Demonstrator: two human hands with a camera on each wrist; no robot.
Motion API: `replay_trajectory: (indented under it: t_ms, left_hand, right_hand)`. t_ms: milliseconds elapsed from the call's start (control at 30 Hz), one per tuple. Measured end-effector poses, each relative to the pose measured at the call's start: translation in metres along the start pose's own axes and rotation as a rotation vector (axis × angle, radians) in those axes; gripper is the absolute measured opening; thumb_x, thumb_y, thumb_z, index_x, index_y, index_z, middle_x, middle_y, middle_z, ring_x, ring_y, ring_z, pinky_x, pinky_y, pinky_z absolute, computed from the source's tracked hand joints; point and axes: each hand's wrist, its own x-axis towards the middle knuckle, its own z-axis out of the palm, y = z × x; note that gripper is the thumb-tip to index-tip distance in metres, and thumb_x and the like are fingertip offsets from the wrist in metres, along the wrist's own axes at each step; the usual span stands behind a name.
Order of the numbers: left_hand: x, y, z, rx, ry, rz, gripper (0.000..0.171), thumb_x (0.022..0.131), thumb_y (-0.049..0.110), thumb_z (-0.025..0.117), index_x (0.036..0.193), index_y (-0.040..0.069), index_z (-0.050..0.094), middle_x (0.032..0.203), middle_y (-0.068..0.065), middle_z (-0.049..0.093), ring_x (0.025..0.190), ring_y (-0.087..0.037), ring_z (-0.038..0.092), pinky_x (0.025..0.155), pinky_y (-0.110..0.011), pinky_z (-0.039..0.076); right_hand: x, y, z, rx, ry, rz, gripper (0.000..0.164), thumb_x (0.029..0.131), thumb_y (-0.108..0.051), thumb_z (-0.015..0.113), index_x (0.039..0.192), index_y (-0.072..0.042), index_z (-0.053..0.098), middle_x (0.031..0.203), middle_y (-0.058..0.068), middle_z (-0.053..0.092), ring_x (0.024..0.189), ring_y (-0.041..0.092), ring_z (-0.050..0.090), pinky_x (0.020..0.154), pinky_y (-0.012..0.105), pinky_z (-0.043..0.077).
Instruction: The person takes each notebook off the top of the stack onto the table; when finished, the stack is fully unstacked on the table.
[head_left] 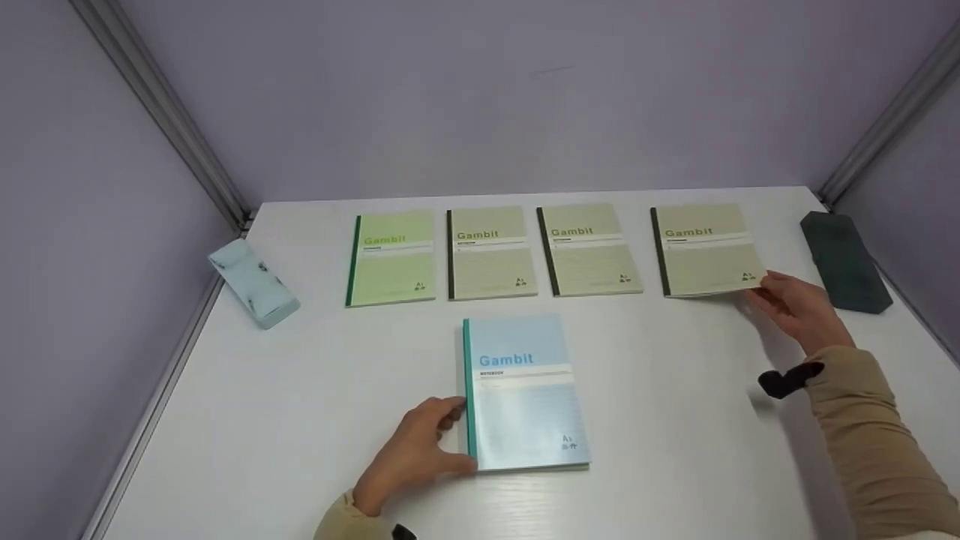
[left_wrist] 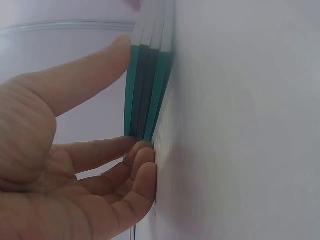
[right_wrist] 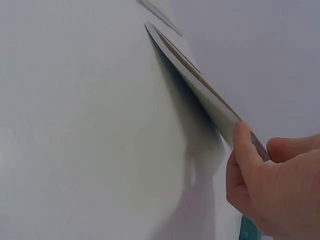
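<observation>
As your right hand [head_left: 801,306] pinches a tilted, olive, black-spined paper notebook [head_left: 701,262], rightmost of four on the white worktop [head_left: 675,420], your loose left hand [head_left: 412,450] touches a blue-topped notebook stack [head_left: 526,420]; placing or collecting appears underway, likely calling for a steady pinch next.

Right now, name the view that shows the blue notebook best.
The head view, where the blue notebook shows face up, almost unblocked. The left wrist view shows mainly its spine; the right wrist view, nothing.
</observation>
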Motion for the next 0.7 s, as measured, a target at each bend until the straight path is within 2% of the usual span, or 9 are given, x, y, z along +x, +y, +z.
replay_trajectory:
  t_ms: [67, 167, 233, 300, 400, 467, 533, 600, 700]
  left_hand:
    - [0.000, 0.001, 0.000, -0.002, -0.002, -0.006, 0.085, 0.069, 0.026, 0.087, 0.138, -0.003, 0.045, 0.118, -0.009, 0.055, 0.105, -0.023, 0.051, 0.095, -0.041, 0.045]
    - [0.000, 0.001, -0.001, -0.008, -0.005, -0.012, 0.086, 0.069, 0.026, 0.087, 0.138, -0.003, 0.045, 0.119, -0.009, 0.055, 0.106, -0.023, 0.051, 0.095, -0.041, 0.045]
    - [0.000, 0.002, -0.001, -0.011, -0.006, -0.014, 0.086, 0.069, 0.026, 0.087, 0.138, -0.003, 0.045, 0.119, -0.010, 0.055, 0.107, -0.024, 0.051, 0.096, -0.041, 0.045]
    - [0.000, 0.001, -0.001, -0.014, -0.004, -0.016, 0.086, 0.069, 0.026, 0.087, 0.138, -0.003, 0.045, 0.119, -0.009, 0.054, 0.107, -0.024, 0.051, 0.095, -0.041, 0.045]
    - [-0.001, 0.001, -0.001, -0.010, 0.001, -0.010, 0.086, 0.069, 0.027, 0.087, 0.138, -0.002, 0.045, 0.118, -0.009, 0.055, 0.106, -0.023, 0.051, 0.095, -0.041, 0.045]
    - [-0.001, 0.001, -0.001, -0.009, 0.004, 0.004, 0.085, 0.069, 0.027, 0.087, 0.138, -0.003, 0.045, 0.117, -0.009, 0.055, 0.105, -0.023, 0.051, 0.093, -0.041, 0.046]
    - [-0.001, 0.000, -0.001, -0.009, 0.005, 0.023, 0.085, 0.070, 0.026, 0.087, 0.137, -0.004, 0.045, 0.116, -0.010, 0.055, 0.104, -0.023, 0.051, 0.092, -0.042, 0.046]
    - [-0.001, 0.000, -0.001, -0.011, 0.005, 0.040, 0.085, 0.070, 0.026, 0.087, 0.137, -0.005, 0.045, 0.116, -0.010, 0.055, 0.103, -0.024, 0.051, 0.091, -0.042, 0.046]
    - [-0.002, -0.001, -0.002, -0.011, 0.004, 0.049, 0.085, 0.071, 0.025, 0.087, 0.137, -0.006, 0.044, 0.115, -0.011, 0.054, 0.103, -0.024, 0.051, 0.091, -0.043, 0.046]
  right_hand:
    - [0.002, -0.002, -0.001, 0.010, 0.037, 0.011, 0.020, 0.094, 0.005, 0.053, 0.110, -0.005, 0.057, 0.088, 0.013, 0.065, 0.089, 0.018, 0.065, 0.093, 0.027, 0.048]
    - [0.004, -0.005, -0.001, -0.019, 0.105, 0.019, 0.047, 0.093, 0.004, 0.056, 0.134, -0.016, 0.048, 0.088, 0.009, 0.064, 0.092, 0.012, 0.061, 0.091, 0.023, 0.048]
    - [0.007, -0.007, 0.001, -0.066, 0.152, 0.019, 0.066, 0.092, 0.002, 0.058, 0.148, -0.020, 0.031, 0.100, 0.003, 0.060, 0.100, 0.008, 0.056, 0.092, 0.021, 0.047]
    - [0.009, -0.009, 0.002, -0.129, 0.199, 0.023, 0.078, 0.093, -0.001, 0.058, 0.154, -0.022, 0.015, 0.119, -0.002, 0.053, 0.113, 0.005, 0.049, 0.094, 0.020, 0.045]
    - [0.012, -0.010, 0.005, -0.219, 0.243, 0.032, 0.079, 0.095, -0.005, 0.057, 0.154, -0.022, 0.007, 0.148, -0.002, 0.031, 0.131, 0.004, 0.034, 0.099, 0.019, 0.041]
    - [0.011, -0.009, 0.007, -0.268, 0.268, 0.036, 0.081, 0.095, -0.009, 0.058, 0.154, -0.022, 0.004, 0.157, -0.004, 0.016, 0.136, 0.004, 0.026, 0.101, 0.020, 0.038]
    - [0.008, -0.007, 0.009, -0.370, 0.270, 0.028, 0.084, 0.095, -0.015, 0.059, 0.155, -0.021, 0.000, 0.160, -0.006, 0.005, 0.141, 0.009, 0.021, 0.104, 0.022, 0.035]
    - [0.002, -0.002, 0.014, -0.508, 0.249, -0.011, 0.088, 0.094, -0.023, 0.061, 0.155, -0.017, -0.002, 0.160, 0.000, 0.000, 0.143, 0.018, 0.017, 0.108, 0.026, 0.031]
    - [-0.011, 0.013, 0.026, -0.735, 0.174, -0.107, 0.091, 0.093, -0.032, 0.062, 0.154, -0.008, -0.001, 0.153, 0.015, 0.017, 0.141, 0.029, 0.023, 0.111, 0.032, 0.027]
